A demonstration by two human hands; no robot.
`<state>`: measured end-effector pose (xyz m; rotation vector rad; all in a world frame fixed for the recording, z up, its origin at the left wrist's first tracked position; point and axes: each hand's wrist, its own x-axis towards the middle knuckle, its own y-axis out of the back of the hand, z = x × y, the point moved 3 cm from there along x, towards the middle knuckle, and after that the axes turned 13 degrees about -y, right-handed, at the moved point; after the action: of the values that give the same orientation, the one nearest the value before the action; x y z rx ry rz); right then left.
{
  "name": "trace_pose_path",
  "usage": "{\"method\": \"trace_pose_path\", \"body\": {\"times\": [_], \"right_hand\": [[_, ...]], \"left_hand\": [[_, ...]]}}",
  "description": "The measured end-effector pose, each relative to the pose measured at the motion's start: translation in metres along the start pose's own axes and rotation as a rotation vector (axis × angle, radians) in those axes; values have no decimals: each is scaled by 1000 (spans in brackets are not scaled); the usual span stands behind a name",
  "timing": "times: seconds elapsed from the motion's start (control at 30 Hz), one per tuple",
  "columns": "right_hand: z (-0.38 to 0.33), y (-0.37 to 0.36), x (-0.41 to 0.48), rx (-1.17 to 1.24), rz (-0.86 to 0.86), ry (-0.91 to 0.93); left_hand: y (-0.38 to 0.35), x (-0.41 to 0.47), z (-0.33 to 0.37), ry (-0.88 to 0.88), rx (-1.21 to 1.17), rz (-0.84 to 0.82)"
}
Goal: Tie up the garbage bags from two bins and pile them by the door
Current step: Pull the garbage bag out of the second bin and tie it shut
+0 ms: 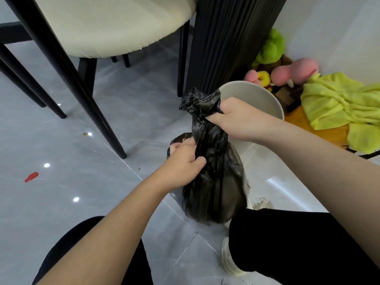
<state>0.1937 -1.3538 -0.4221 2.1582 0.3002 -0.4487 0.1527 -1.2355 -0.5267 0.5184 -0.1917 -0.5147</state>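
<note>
A full black garbage bag (213,182) hangs just above the grey tiled floor in front of my knees. Its top is bunched into a knot-like bundle at the neck. My right hand (238,118) is closed around the neck right below that bundle. My left hand (183,163) grips the bag's left shoulder lower down, fingers dug into the plastic. Behind the bag stands a white round bin (265,99), partly hidden by my right hand; what is inside it is out of sight.
A cream-seated chair (107,25) with black legs stands at the upper left, beside a black ribbed column (228,38). Plush toys (287,70) and a yellow-green cloth (341,105) lie by the wall at right. A small red object (31,177) lies on the floor at left.
</note>
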Motion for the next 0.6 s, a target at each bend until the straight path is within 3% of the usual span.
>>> {"method": "trace_pose_path", "body": {"times": [0.13,0.3,0.43,0.6], "right_hand": [[5,2,5,223,-85,-112],[12,-3,13,522,-156,-226],[15,-5,12,741,-177,-350],[23,-11,11,892,-319,-424]], "left_hand": [[4,1,-11,-30,-75,41],[13,-4,12,-5,-455,72],[3,-9,16,-80,-371,-75],[0,-3,2,-31,-363,128]]}}
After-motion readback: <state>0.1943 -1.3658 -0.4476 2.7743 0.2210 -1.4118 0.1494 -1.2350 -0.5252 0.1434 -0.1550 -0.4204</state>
